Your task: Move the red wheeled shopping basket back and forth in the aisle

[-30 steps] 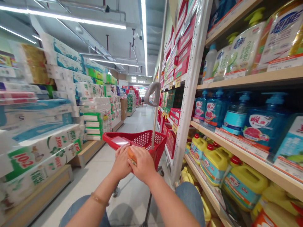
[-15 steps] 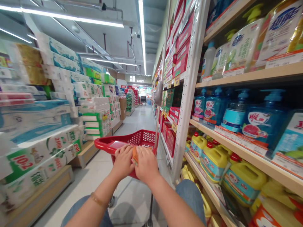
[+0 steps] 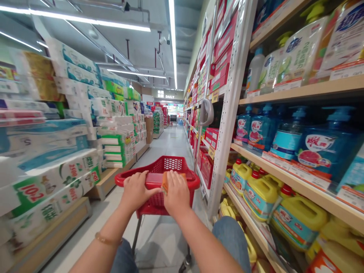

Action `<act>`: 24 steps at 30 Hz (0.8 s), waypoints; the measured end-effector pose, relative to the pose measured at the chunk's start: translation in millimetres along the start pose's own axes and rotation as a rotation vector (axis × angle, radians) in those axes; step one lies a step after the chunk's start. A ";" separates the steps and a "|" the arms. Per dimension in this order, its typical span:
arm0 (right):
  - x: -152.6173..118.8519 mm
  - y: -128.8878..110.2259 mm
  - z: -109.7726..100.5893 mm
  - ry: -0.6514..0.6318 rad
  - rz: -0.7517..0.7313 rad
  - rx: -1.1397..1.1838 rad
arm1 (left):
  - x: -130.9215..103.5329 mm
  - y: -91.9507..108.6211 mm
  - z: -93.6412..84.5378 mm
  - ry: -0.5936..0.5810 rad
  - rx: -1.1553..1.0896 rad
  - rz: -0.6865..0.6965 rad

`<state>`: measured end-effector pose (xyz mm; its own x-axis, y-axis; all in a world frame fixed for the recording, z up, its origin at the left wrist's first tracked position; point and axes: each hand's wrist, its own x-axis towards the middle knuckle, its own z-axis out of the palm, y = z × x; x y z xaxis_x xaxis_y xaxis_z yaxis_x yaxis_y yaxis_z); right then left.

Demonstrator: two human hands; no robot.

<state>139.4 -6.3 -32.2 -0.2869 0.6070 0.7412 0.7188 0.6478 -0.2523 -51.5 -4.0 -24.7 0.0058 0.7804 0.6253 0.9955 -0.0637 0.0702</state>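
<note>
- My left hand (image 3: pixel 135 189) lies on the cart handle (image 3: pixel 153 185), thumb spread wide from the fingers.
- My right hand (image 3: pixel 176 195) presses an orange cloth (image 3: pixel 165 182) onto that handle, fingers close together.
- The red cart (image 3: pixel 153 207) stands before my knees, its long axis pointing away down the aisle, the handle crosswise.
- I cannot tell what its basket holds.
- Yellow jugs (image 3: pixel 260 194) fill a low shelf at right.

A small orange pad (image 3: pixel 165 181) is held in the right hand (image 3: pixel 176 194) against the red shopping cart (image 3: pixel 159 209).
</note>
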 end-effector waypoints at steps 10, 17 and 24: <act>11.9 46.8 -25.3 -0.027 0.177 -0.072 | -5.1 14.0 -15.9 -0.084 0.070 0.114; 26.2 -5.2 1.5 -0.097 0.009 0.008 | -1.2 34.0 -12.2 -0.127 0.070 0.190; 37.5 33.2 -21.3 -0.116 0.155 -0.005 | -2.9 14.4 -19.2 -0.118 0.021 0.159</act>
<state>166.0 28.2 0.5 -0.2428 0.7486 0.6170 0.7629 0.5402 -0.3552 -39.0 -19.1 -10.6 0.1734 0.8290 0.5317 0.9828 -0.1803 -0.0395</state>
